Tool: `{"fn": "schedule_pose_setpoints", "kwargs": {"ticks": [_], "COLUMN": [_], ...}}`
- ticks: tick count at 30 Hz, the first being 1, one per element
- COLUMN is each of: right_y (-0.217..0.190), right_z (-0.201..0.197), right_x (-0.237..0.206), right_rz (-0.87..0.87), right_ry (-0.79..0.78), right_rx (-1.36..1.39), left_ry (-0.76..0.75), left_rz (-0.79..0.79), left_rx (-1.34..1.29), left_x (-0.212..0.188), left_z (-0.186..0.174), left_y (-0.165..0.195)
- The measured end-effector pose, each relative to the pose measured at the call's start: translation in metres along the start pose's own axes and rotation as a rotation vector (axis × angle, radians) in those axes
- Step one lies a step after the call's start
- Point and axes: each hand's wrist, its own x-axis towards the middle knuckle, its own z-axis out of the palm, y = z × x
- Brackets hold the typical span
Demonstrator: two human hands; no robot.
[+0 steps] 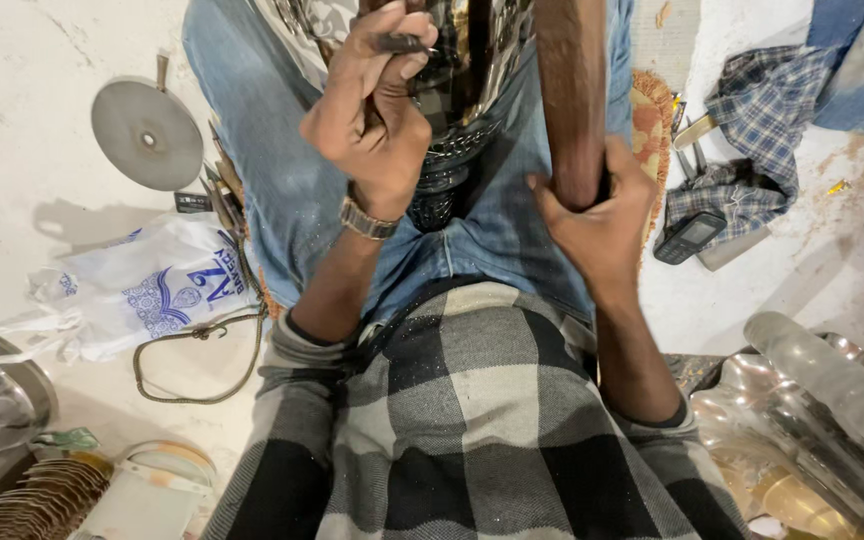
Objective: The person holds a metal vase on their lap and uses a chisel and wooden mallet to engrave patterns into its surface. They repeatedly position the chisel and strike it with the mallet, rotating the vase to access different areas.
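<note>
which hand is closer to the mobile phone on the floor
Right. The right hand, gripping the wooden handle, is beside the phone; the left hand is farther away.

Left hand raised ahead of the torso, fingers curled tight into a closed fist, thumb on top, knuckles toward the camera. Left wrist bent slightly back, forearm bare from a pushed-up sleeve. Right hand lower and further right, fingers and thumb wrapped in a firm clasp. Right forearm extended straight forward, elbow bent near the body.
</note>
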Motion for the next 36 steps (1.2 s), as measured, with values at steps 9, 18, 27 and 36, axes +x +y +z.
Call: {"fn": "schedule_pose_setpoints", "kwargs": {"ticks": [9, 18, 27, 36], "right_y": [-0.068, -0.134, -0.161, -0.192], "right_z": [-0.035, -0.079, -0.078, -0.076], "right_x": [0.045, 0.079, 0.086, 0.101], "right_rz": [-0.342, -0.759, -0.885, -0.810], "right_ry": [-0.126, -0.281, -0.257, -0.465], "right_rx": [-0.048, -0.532, -1.388, -0.911], "left_ry": [0.091, 0.094, 0.058, 0.050], "left_rz": [0.029, 0.058, 0.142, 0.141], "left_rx": [0.159, 0.496, 0.454, 0.427], "left_x": [-0.011, -0.036, -0.033, -0.024], "left_z": [0.010, -0.011, -0.008, -0.006], "left_y": [-0.005, -0.027, -0.029, -0.022]}}
